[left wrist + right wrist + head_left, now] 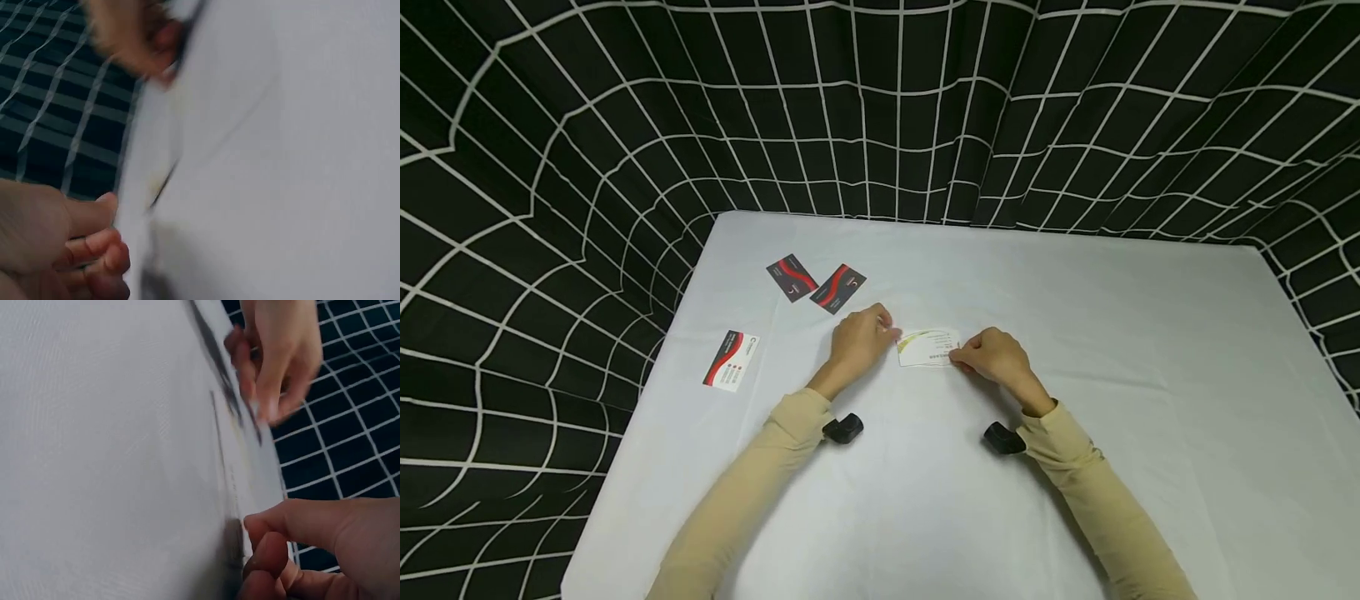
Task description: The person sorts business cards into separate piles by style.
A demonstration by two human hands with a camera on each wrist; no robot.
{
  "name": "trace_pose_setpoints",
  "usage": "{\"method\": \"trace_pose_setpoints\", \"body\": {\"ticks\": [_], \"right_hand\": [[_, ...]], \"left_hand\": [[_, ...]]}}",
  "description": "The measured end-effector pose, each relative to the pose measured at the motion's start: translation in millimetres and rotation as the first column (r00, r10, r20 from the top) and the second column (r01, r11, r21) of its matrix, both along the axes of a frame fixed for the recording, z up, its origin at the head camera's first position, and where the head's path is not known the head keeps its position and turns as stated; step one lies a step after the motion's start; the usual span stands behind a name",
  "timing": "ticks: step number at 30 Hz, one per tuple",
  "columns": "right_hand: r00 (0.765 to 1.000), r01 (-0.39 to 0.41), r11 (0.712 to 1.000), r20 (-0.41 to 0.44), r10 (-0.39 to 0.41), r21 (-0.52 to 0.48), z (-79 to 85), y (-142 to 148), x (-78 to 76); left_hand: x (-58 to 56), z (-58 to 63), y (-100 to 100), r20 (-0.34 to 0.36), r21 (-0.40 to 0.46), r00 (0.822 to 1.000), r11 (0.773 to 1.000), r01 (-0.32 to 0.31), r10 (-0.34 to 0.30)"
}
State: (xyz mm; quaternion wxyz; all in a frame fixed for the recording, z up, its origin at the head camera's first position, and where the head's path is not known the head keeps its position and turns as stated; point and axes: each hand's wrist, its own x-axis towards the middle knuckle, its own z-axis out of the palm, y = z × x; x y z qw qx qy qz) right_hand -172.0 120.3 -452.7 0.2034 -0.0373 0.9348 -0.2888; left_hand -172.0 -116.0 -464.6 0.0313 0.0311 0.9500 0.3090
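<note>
A white business card [925,347] with a yellow-green curve lies on the white table between my two hands. At its right end my right hand [996,357] pinches the edge between thumb and fingers; the right wrist view shows the thumb [265,524] on the card's end. Beside the card's left end is my left hand [859,340], fingers loosely bent. In the left wrist view, nothing shows between the left thumb and fingers [103,247]. The card looks thin and blurred in both wrist views, so whether another lies beneath it I cannot tell.
Two dark cards with red waves, one card [792,277] left of the other [838,289], lie beyond my left hand. A white, black and red card [731,361] lies farther left. A black curtain with white grid lines [880,108] hangs around the table [1075,308].
</note>
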Motion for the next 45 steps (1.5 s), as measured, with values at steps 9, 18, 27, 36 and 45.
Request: {"method": "trace_pose_setpoints", "body": {"ticks": [9, 18, 27, 36, 45], "right_hand": [[0.995, -0.104, 0.98, -0.016, 0.103, -0.167, 26.5, -28.6, 9.3], [0.971, -0.235, 0.942, -0.086, 0.221, -0.239, 18.0, -86.7, 13.4], [0.969, -0.242, 0.934, -0.114, 0.219, -0.263, 8.6, -75.4, 11.0], [0.999, 0.046, 0.981, -0.018, -0.051, -0.188, 14.9, 32.9, 22.6], [0.984, 0.165, 0.986, -0.063, -0.166, -0.024, 4.0, 94.8, 19.5]], "left_hand": [[25.8, 39.7, -114.5, 0.124, -0.414, 0.911, 0.855, -0.314, 0.394], [27.1, 25.3, -129.6, 0.217, -0.037, 0.954, 0.979, -0.203, 0.206], [12.7, 18.8, -51.0, 0.375, 0.473, 0.91, 0.881, -0.024, -0.177], [7.8, 20.8, 42.5, 0.124, 0.205, 0.989, 0.977, 0.057, -0.084], [-10.1, -1.0, 130.0, -0.044, -0.03, 0.983, 0.984, 0.175, -0.176]]}}
